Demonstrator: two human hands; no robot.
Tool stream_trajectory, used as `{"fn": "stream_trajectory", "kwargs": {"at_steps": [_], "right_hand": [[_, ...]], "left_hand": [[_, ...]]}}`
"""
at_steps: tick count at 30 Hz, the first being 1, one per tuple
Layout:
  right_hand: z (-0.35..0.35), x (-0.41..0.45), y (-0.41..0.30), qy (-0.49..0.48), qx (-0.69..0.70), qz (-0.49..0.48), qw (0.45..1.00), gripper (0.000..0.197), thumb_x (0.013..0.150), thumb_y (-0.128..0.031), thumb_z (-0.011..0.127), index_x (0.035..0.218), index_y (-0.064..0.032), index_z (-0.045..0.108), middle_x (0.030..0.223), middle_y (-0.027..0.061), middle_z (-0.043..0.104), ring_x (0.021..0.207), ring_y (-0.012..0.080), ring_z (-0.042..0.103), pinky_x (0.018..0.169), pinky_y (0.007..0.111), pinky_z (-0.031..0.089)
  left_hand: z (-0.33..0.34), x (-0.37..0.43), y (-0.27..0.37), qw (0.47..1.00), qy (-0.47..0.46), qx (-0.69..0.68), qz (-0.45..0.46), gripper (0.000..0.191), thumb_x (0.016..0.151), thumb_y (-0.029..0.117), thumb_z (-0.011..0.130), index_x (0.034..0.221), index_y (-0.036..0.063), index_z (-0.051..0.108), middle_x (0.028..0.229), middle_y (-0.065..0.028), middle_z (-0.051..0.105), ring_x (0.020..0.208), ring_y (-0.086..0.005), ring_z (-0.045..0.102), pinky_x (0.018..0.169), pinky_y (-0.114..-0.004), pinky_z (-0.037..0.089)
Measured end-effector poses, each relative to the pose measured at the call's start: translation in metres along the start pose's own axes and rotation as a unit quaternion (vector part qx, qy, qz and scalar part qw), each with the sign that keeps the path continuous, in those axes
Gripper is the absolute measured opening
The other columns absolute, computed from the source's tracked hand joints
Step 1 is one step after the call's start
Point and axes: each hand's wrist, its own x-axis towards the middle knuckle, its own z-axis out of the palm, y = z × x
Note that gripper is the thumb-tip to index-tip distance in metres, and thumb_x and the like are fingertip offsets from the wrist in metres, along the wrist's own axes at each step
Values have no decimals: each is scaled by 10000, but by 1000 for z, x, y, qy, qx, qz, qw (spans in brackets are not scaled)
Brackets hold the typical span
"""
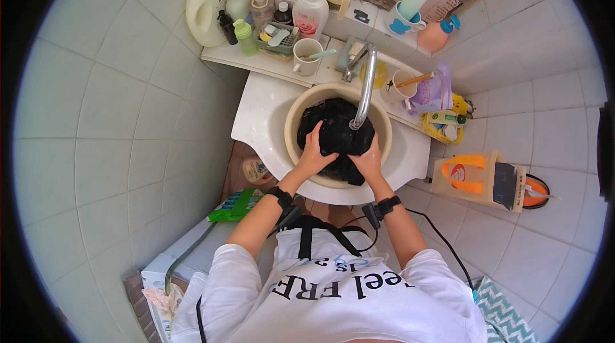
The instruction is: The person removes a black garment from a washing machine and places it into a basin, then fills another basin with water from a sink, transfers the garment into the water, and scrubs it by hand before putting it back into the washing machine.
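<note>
A round beige plastic basin [291, 143] sits in the white washbasin [262, 112]. Bunched wet black cloth [341, 127] fills much of it. My left hand [313, 153] grips the cloth at its left side, thumb pointing inward. On the right side, my right hand [369, 155] holds the same cloth, the two thumbs close to each other. Above the cloth arches a chrome faucet [369, 79], its spout end just over the black fabric. Whether water runs from it I cannot tell.
Behind the washbasin, a shelf [259, 64] carries a red-capped jug [204, 11], pump bottles and a white mug [307, 57]. Right of the faucet stand a cup [402, 86], a purple pouch [432, 91] and a yellow basket [442, 134]. A paper bag [473, 179] hangs at the right wall.
</note>
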Motion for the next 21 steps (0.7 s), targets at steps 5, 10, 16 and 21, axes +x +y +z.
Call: {"fn": "stream_trajectory", "kwargs": {"at_steps": [5,10,16,21], "right_hand": [[-18,-12,-19,-109,-265,-72,955,992,532,-121,805,1374,-210,287,1304,242,355,1123,422,411,901,436,401],[13,-22,-3,-271,-381,-100,878,1057,533,-412,781,1404,-365,182,1460,218,37,1285,521,90,859,753,195],[35,11,25,-285,-465,-64,836,982,525,-399,805,1362,-343,295,1473,173,-12,1299,492,70,890,692,284],[42,29,51,-352,-422,-15,836,1069,608,-180,767,1408,-390,91,1462,190,76,1265,475,225,791,397,509]], "left_hand": [[-10,-4,28,985,-46,169,-10,1084,624,196,770,1427,224,42,1407,-237,128,1230,-448,266,959,-538,319],[-2,18,7,883,-109,456,-26,1168,571,340,800,1433,260,16,1468,-187,4,1309,-470,94,950,-645,245],[16,43,-9,830,-146,537,-36,1209,530,483,783,1438,235,25,1477,-161,23,1309,-469,98,940,-656,238],[29,58,-19,816,-223,516,-130,1232,532,494,784,1436,219,-7,1475,-142,56,1303,-388,188,929,-602,317]]}}
